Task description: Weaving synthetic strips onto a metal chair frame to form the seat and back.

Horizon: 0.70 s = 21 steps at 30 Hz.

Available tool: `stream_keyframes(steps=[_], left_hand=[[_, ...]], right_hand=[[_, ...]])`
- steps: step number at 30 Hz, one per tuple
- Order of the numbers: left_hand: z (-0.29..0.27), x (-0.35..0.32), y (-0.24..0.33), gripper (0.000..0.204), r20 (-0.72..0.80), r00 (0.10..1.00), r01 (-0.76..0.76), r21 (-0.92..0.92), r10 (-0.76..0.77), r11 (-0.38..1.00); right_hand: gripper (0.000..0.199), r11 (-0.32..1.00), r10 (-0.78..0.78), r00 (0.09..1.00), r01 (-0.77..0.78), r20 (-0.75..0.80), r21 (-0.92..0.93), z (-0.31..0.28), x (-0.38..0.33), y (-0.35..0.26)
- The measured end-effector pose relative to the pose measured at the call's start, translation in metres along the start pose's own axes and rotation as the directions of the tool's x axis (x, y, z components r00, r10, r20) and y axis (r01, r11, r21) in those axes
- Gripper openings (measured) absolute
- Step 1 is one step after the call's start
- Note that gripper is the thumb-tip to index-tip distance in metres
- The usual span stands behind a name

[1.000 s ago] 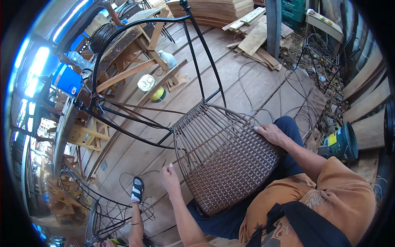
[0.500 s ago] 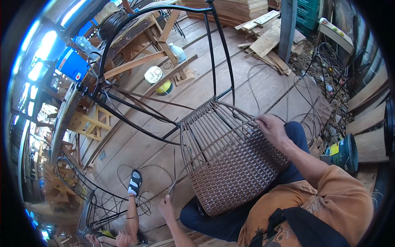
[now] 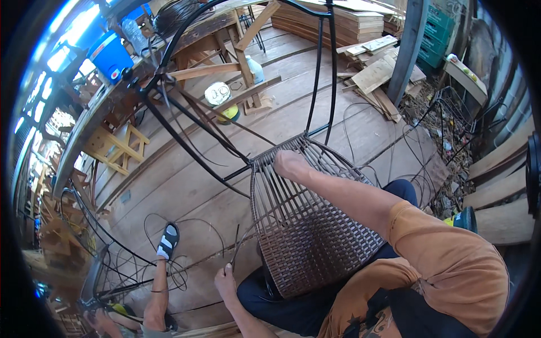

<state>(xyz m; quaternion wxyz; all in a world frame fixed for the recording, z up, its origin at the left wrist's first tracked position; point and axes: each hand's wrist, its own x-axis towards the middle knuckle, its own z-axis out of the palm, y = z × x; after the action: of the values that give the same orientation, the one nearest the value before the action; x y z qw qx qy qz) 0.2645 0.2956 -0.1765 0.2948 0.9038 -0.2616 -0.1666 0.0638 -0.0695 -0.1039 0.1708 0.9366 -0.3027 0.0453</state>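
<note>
A partly woven brown chair panel [image 3: 321,253] lies across my lap, attached to a black metal frame [image 3: 332,62]. Its lower part is tightly woven; above that, bare lengthwise strands [image 3: 270,194] run to a wrapped crossbar. My right hand [image 3: 290,165] is closed over the top of these strands near the crossbar, and its fingertips are hidden. Low on the left, my left hand [image 3: 226,284] pinches a thin brown weaving strand [image 3: 239,248] that curves up to the panel's left edge.
Another person's sandalled foot [image 3: 168,241] rests on the planks beside loose strands and a dark frame at left. A yellow bucket [image 3: 228,115] stands beyond the frame, below a workbench. Cut boards [image 3: 375,73] lie by a post [image 3: 408,53]. Another bucket [image 3: 465,218] is at right.
My right hand has moved from the panel's right edge leftward and up to the strands near the crossbar. My left hand still holds the weaving strand. The view has shifted slightly.
</note>
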Motion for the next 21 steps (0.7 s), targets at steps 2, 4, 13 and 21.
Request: stream_keyframes(steps=[2, 4, 13, 21], left_hand=[[0.001, 0.000, 0.005, 0.040, -0.010, 1.000, -0.002, -0.043, 0.002, 0.999], [0.003, 0.004, 0.006, 0.039, 0.018, 1.000, -0.009, -0.039, 0.010, 0.999], [-0.002, -0.002, 0.037, 0.027, -0.165, 0.967, -0.211, -0.090, 0.194, 0.973], [0.020, -0.005, 0.163, 0.037, 0.027, 0.906, -0.407, -0.218, 0.422, 0.887]], right_hand=[[0.018, 0.939, 0.179, 0.984, -0.175, 0.015, 0.296, -0.005, 0.004, 0.001], [0.018, 0.897, 0.245, 0.968, -0.250, 0.060, 0.364, -0.004, 0.005, 0.001], [0.017, 0.576, 0.525, 0.807, -0.570, 0.270, 0.586, -0.016, 0.014, -0.007], [0.014, 0.672, 0.531, 0.833, -0.526, 0.157, 0.521, 0.003, 0.013, -0.014]])
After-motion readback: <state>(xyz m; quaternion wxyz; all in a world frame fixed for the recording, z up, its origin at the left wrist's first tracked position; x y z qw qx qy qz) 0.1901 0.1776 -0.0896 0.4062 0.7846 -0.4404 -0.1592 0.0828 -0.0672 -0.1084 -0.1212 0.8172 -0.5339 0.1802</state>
